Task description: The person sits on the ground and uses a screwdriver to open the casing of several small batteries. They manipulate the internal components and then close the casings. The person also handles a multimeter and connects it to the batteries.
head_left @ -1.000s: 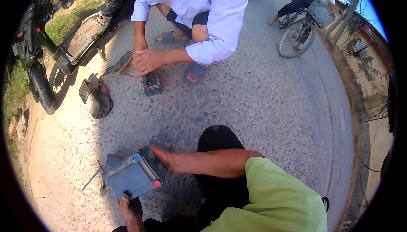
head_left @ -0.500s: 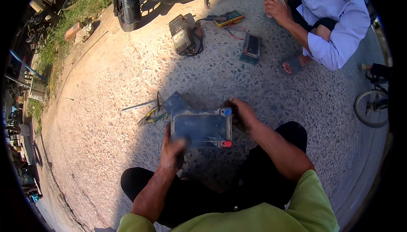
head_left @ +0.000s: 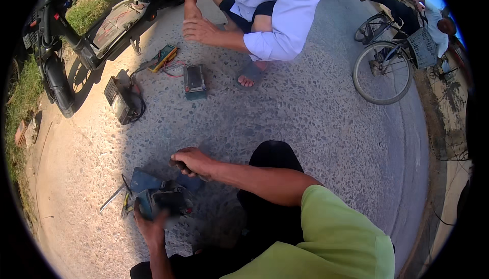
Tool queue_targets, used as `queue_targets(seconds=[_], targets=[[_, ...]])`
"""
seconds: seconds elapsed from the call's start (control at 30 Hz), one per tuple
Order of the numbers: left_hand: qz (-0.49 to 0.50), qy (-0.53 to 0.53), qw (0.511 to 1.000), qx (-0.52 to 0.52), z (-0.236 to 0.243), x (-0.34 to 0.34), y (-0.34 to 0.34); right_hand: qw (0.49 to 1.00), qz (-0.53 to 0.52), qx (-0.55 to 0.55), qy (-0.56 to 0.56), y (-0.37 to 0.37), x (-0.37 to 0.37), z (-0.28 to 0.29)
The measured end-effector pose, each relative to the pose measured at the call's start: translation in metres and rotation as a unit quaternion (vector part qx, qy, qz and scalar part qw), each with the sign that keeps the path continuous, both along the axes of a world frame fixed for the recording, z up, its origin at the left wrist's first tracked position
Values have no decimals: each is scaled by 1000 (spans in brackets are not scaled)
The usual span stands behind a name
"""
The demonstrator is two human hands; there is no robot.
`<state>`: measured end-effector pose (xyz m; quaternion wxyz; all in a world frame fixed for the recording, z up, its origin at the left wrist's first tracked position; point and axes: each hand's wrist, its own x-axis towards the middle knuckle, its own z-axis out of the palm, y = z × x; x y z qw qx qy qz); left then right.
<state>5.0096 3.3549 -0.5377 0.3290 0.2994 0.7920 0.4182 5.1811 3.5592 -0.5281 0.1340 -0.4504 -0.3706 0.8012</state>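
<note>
My left hand [head_left: 151, 230] grips the near left side of a dark battery [head_left: 146, 203] with a teal casing, which sits tilted low over the ground. A red terminal shows at its right end. Just above and to the right of it, my right hand [head_left: 196, 161] is curled closed, apart from the battery. Something dark shows under those fingers, too unclear to name. Behind the battery lies a flat blue-grey piece [head_left: 144, 180]. Left of it are pliers [head_left: 126, 209] with yellow on the handles and a thin metal rod [head_left: 111, 199].
Farther off stand a second battery [head_left: 195, 81], a yellow-and-green multimeter [head_left: 164, 58] with leads, and a metal box with cables [head_left: 120, 100]. A person in a white shirt [head_left: 275, 11] squats beyond them. An electric scooter [head_left: 58, 75] stands far left; someone with a bicycle [head_left: 382, 72] is at right.
The view has swung right, shifting the scene leftward. The battery has tilted in my left hand. My right hand has moved away from its side and closed.
</note>
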Motion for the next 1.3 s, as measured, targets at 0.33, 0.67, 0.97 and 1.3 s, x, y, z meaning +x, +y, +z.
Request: queue_targets(seconds=[0.33,0.67,0.97,1.3], targets=[[-99,119,982,-111,-13,23,15,999,28,4,23,-3,0,12],[-241,223,933,-146,-36,49,15,998,50,12,47,4,8,9],[-370,262,883,-124,-24,56,20,997,56,20,39,8,14,14],[-333,231,904,-133,-20,59,29,998,41,39,23,11,10,6]])
